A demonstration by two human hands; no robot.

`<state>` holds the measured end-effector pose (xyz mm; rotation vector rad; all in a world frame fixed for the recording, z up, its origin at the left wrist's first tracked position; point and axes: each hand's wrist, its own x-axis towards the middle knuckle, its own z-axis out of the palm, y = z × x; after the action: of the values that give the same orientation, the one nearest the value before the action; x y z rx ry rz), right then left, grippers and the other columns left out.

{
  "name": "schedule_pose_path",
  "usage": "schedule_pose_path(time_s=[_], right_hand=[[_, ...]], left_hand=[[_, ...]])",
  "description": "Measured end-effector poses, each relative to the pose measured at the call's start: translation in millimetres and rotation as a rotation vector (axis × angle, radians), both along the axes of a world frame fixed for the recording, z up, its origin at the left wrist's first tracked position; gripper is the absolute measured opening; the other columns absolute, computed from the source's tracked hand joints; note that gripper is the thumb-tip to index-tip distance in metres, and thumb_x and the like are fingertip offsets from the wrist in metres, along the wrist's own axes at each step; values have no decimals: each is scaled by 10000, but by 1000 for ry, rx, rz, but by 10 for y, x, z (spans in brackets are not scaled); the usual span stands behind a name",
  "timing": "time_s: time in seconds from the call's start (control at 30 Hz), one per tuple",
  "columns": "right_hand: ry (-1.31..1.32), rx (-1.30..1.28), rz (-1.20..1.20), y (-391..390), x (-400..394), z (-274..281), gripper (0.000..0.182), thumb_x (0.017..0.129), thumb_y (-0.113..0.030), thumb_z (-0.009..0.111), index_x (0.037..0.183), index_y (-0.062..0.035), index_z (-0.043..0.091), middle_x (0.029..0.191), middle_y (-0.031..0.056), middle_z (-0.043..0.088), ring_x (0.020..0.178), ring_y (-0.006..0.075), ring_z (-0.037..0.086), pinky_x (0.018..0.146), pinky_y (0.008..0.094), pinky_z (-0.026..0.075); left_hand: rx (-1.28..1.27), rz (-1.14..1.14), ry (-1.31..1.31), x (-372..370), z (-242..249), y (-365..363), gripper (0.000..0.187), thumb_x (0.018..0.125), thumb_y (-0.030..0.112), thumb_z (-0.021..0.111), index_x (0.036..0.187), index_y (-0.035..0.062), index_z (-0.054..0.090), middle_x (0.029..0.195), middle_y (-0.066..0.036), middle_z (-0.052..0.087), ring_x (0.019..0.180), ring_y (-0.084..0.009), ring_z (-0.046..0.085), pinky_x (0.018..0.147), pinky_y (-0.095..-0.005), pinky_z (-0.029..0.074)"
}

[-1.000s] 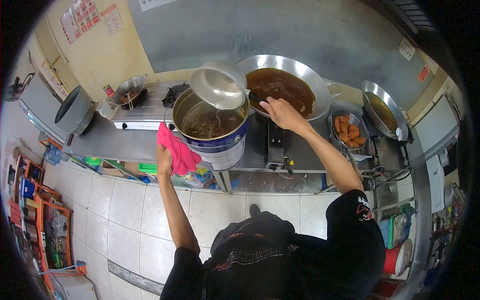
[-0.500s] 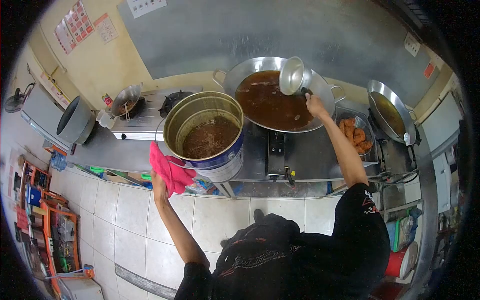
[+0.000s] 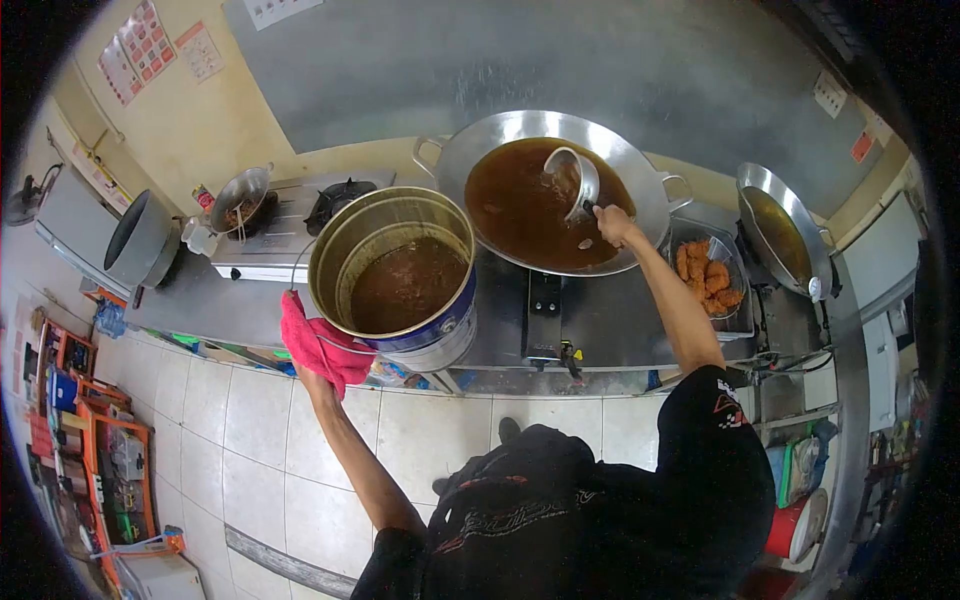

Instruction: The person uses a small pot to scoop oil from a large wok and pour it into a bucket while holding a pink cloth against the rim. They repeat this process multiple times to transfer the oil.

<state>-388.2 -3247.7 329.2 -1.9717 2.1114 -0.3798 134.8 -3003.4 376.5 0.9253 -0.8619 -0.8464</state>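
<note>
My right hand (image 3: 615, 226) is closed on the black handle of a small metal saucepan (image 3: 586, 186). The saucepan is tilted on its side, its rim dipping into brown oil (image 3: 525, 215) in a large two-handled wok (image 3: 455, 165). At the left, my left hand (image 3: 318, 385) grips a pink cloth (image 3: 325, 345), its fingers mostly hidden by the fabric. The cloth lies against the lower left side of a tall metal bucket (image 3: 462, 325), by its wire handle. Brown, foamy liquid (image 3: 410, 285) fills part of the bucket.
A basket of fried chicken (image 3: 712, 278) stands right of the wok, beside another wok of oil (image 3: 780, 230). A gas stove (image 3: 285, 215) with a small pan (image 3: 242, 200) is at the left. A control box (image 3: 543, 320) sits on the counter's front.
The saucepan has gone down from above the wok into the oil and turned onto its side. My left hand still holds the cloth at the bucket.
</note>
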Motion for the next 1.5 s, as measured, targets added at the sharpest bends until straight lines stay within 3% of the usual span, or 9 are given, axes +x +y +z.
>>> schedule_pose_path(time_s=[0.07,0.1,0.17,0.2,0.27,0.4,1.03,1.23,1.5], right_hand=[[-501,312,-85,24,-26,100,514,988,-384,376,698,10,537,607,146,541,426,224,507,359,348,376],[-494,310,-79,5,-48,100,514,988,-384,376,698,10,537,607,146,541,426,224,507,359,348,376],[-930,488,-214,-8,-97,120,448,994,-391,363,784,-12,477,547,21,388,385,92,309,304,233,212],[-921,488,-209,10,-124,121,448,994,-391,363,784,-12,477,547,21,388,385,92,309,304,233,212],[-1291,611,-216,98,-127,133,408,996,-383,364,860,-6,443,540,-23,338,384,64,248,306,207,179],[-1458,648,-182,291,-66,203,383,988,-393,393,825,-49,434,542,-41,312,391,40,222,298,191,159],[-1425,496,-118,1356,697,1158,388,950,-452,464,794,-97,472,551,-78,289,389,12,188,283,163,149],[-1340,420,-12,1757,1037,1524,378,986,-398,407,823,-59,444,533,-65,308,405,21,218,310,180,149],[-1264,381,47,2077,1459,1808,386,989,-397,400,808,-59,444,537,-61,307,405,26,224,322,186,144]], left_hand=[[-24,99,70,57,-123,-33,382,951,230,499,1274,35,440,1035,-64,585,876,-161,606,759,-302,532],[-28,106,76,91,-162,-38,382,951,230,499,1274,35,440,1035,-64,585,876,-161,606,759,-302,532],[-31,55,167,157,-235,-35,333,940,229,528,1196,20,491,1015,-59,587,865,-158,607,754,-304,533],[-33,61,174,186,-272,-25,333,940,229,528,1196,20,491,1015,-59,587,865,-158,607,754,-304,533],[21,94,180,253,-348,-19,325,932,238,540,1167,16,507,996,-57,592,850,-156,607,739,-302,532],[42,48,134,426,-476,-20,308,933,238,530,1140,10,524,978,-54,598,841,-145,602,721,-295,523],[35,-114,160,682,-487,31,219,927,202,527,1034,15,564,886,-33,610,758,-122,598,668,-285,511],[21,-138,90,697,-411,26,224,929,210,521,1037,20,572,879,-35,612,758,-125,597,664,-286,507],[38,-65,41,748,-490,-96,262,892,116,483,1113,11,574,980,-31,610,895,-138,569,785,-288,471]])
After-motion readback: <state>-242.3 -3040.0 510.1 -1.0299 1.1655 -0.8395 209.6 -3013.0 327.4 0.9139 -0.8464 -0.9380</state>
